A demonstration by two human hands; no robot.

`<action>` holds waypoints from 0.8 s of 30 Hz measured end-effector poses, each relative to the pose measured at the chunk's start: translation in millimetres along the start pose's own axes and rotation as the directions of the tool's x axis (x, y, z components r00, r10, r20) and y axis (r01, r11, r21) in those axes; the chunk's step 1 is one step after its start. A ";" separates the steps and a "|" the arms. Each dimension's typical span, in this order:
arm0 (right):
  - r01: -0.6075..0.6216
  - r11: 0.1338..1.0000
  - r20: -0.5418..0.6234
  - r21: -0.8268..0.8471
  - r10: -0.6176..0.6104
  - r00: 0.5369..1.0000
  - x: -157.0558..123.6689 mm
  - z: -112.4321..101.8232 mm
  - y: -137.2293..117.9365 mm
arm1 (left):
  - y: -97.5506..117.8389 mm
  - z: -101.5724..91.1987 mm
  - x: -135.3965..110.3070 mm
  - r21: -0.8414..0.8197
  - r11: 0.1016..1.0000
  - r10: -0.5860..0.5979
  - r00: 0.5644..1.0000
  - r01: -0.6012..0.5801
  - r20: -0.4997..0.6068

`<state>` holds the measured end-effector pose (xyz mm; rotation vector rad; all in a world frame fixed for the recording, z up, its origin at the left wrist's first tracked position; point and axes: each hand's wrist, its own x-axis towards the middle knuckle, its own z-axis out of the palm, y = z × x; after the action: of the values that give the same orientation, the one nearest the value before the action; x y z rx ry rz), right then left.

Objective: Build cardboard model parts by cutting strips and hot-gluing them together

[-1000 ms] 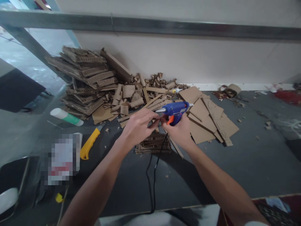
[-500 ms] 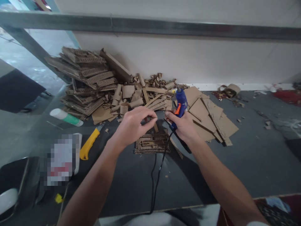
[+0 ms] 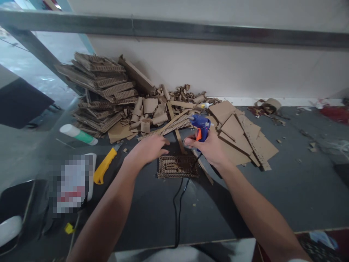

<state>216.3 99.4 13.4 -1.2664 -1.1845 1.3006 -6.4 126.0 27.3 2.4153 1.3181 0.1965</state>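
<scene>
My right hand [image 3: 212, 149] is wrapped round a blue glue gun [image 3: 202, 121] with an orange trigger, its nozzle pointing left. A black cable [image 3: 184, 189] runs from the gun down to the table's front edge. My left hand [image 3: 149, 148] hovers at the upper left corner of a small rectangular panel of corrugated cardboard strips [image 3: 178, 167]. Its thumb and fingers are apart, and I see nothing between them. A narrow cardboard strip [image 3: 206, 172] lies along the panel's right side. Another flat strip [image 3: 180, 141] lies behind it, between my hands.
Stacked corrugated cardboard [image 3: 109, 82] and loose scraps [image 3: 149, 105] fill the back left. Flat cardboard sheets [image 3: 237, 134] lie to the right. On the left are a yellow utility knife [image 3: 105, 165], a white-and-green tube [image 3: 79, 134] and a blurred-out object [image 3: 71, 182]. A metal bar [image 3: 174, 29] crosses above.
My left hand has lowered leftward and its fingers have parted from a pinch. The glue gun has come down and tilted, its nozzle swinging from upward to left.
</scene>
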 end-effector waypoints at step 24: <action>-0.011 0.859 -0.059 -0.511 -0.023 0.998 -42.6 -46.4 8.5 | 25.1 -26.6 -2.9 -0.167 0.971 0.137 0.972 -0.169 -0.191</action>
<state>263.9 57.6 9.0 -1.6648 -1.5502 0.9549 3.6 118.3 61.8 2.3861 1.1287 0.5637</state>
